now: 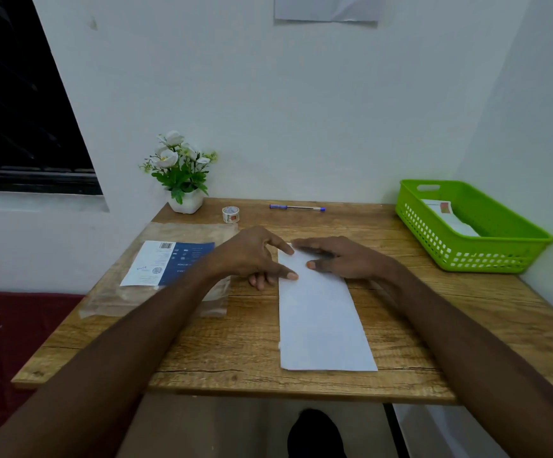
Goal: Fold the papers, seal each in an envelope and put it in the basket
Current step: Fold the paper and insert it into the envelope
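A white paper [321, 319], folded into a long narrow strip, lies on the wooden table [242, 352] with its length running away from me. My left hand [252, 256] presses its far left edge with straight index finger and thumb. My right hand [341, 259] lies flat on the far end, fingers pointing left. A green basket [506, 256] stands at the right, holding a sealed white envelope [447, 216] with a sticker.
A clear plastic pack with a blue and white label [169, 262] lies at the left. A tape roll [230, 214], a blue pen [296, 207] and a potted white flower [182, 173] stand along the far edge by the wall.
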A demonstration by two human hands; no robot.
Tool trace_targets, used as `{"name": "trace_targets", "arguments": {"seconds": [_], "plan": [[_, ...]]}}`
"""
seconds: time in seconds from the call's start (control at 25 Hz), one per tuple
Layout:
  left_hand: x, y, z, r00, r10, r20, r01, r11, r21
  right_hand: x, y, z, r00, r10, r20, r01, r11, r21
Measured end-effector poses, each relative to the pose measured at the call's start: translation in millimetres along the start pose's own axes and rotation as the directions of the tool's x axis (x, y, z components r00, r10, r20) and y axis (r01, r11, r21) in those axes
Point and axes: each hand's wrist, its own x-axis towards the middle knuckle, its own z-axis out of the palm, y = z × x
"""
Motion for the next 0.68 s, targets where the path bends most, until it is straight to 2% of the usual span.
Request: {"name": "trace_targets", "arguments": {"seconds": [0.12, 0.2, 0.28, 0.36, 0.44, 0.56, 0.68], "plan": [[4, -4, 1, 0.974, 0.113, -0.194, -0.038, 0.934, 0.355, 0, -4, 5, 1.000, -0.010, 0.030, 0.009, 1.000, 0.030], [6, -6, 3, 0.956, 0.188, -0.225, -0.053, 0.865, 0.499, 0, -6, 7, 0.999, -0.011, 0.040, 0.010, 1.000, 0.027], [8, -7, 4, 0.957, 0.192, -0.216, -0.027, 0.804, 0.593, 0, -8, 9, 0.999, -0.013, 0.049, 0.013, 1.000, 0.005], [11, -8, 4, 0.963, 0.177, -0.205, -0.005, 0.769, 0.639, 1, -9, 8, 0.998, -0.018, 0.060, 0.019, 1.000, -0.025], [12, -8, 4, 0.959, 0.170, -0.226, 0.008, 0.782, 0.623, 0, -9, 5, 0.998, -0.023, 0.059, 0.026, 0.998, -0.049], [10, -9, 5, 0.920, 0.263, -0.291, -0.020, 0.771, 0.636, -3, -9, 4, 0.998, -0.025, 0.060, 0.030, 0.996, -0.087], [12, -13, 9, 0.930, 0.303, -0.207, -0.074, 0.708, 0.703, -3, -10, 5, 0.998, -0.019, 0.067, 0.024, 0.997, -0.079]]}}
